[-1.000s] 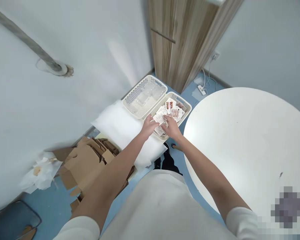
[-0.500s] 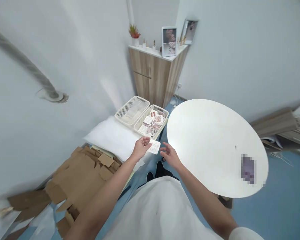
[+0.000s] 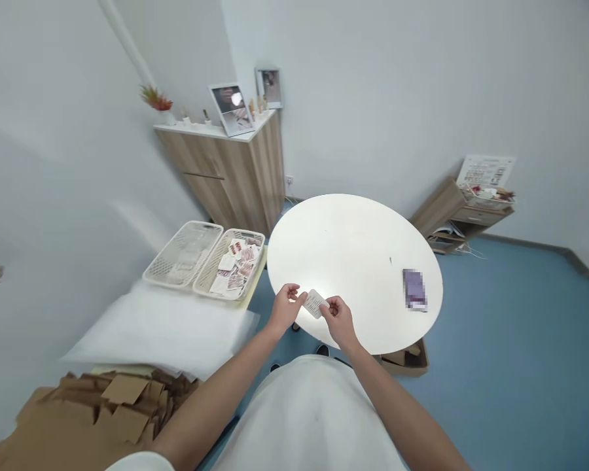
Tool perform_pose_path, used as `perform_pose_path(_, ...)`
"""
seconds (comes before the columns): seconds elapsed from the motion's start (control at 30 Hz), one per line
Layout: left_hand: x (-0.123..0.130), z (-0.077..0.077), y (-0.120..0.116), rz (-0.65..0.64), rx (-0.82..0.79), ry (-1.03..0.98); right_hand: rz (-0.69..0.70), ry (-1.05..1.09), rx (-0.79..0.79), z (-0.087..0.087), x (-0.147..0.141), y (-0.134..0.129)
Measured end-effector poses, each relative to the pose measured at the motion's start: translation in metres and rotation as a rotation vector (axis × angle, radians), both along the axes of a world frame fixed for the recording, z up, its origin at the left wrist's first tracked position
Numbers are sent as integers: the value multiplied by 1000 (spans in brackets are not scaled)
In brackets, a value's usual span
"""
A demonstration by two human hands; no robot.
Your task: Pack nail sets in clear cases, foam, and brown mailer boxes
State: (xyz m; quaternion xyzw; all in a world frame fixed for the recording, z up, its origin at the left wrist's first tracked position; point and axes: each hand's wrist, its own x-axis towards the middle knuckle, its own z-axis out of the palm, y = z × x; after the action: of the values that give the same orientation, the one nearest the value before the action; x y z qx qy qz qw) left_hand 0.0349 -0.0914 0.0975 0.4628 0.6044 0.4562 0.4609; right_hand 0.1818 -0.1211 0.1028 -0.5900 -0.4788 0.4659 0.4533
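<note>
Over the near edge of the round white table (image 3: 353, 255), a small white card (image 3: 315, 303) was positioned between the two hands. The right hand (image 3: 339, 320) pinched the card's right edge between thumb and fingers. The left hand (image 3: 285, 309) was half curled, its thumb at the card's left edge; whether its fingers closed behind the card could not be told. Contact at opposite edges probably served to leave the printed face uncovered and turned up for viewing. The card basket (image 3: 254, 267) stood to the left, directly beside a second basket (image 3: 163, 265), presumably to remain within reach.

Markings: the card bore rows of small dark print, too fine to read. A display sheet (image 3: 485, 171) at the far right carried similarly illegible content. No brand was readable.
</note>
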Motion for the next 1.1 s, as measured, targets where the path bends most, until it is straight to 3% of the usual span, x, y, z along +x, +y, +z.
perform_pose_path(0.1, 40, 7, -5, -164, -87, -137, -93, -184, 158, -1, 32, -1)
perform_pose_path(0.2, 71, 16, -9, -259, -195, -319, -49, -368, 379, -8, 54, -3)
perform_pose_path(0.3, 87, 17, -5, -241, -225, -393, 35, -535, 554, -17, 65, -3)
perform_pose_path(0.47, 89, 8, 5, -172, -243, -329, 133, -703, 617, -28, 78, -3)
perform_pose_path(0.67, 86, 4, 16, -209, -253, -252, 64, -539, 447, -32, 92, -2)
perform_pose_path(0.9, 76, 13, 29, -277, -169, -128, 241, -406, 252, -30, 101, 4)
perform_pose_path(1.1, 70, 5, 24, -402, -143, -121, 243, -368, 112, -20, 94, 1)
